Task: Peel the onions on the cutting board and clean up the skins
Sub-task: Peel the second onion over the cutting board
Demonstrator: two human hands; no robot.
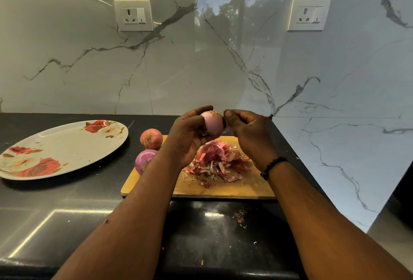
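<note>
Left hand (pixel 190 133) cupped the onion (pixel 213 123) above the cutting board (pixel 223 187) so scraps fell onto the skin pile (pixel 218 164), while right hand (pixel 248 132) fingers pinched at its root end, likely stripping skin.

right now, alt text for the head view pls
Left hand holds a peeled onion above a cutting board heaped with skins while the right hand picks at it. Two onions sit left, beside a floral plate.
</note>
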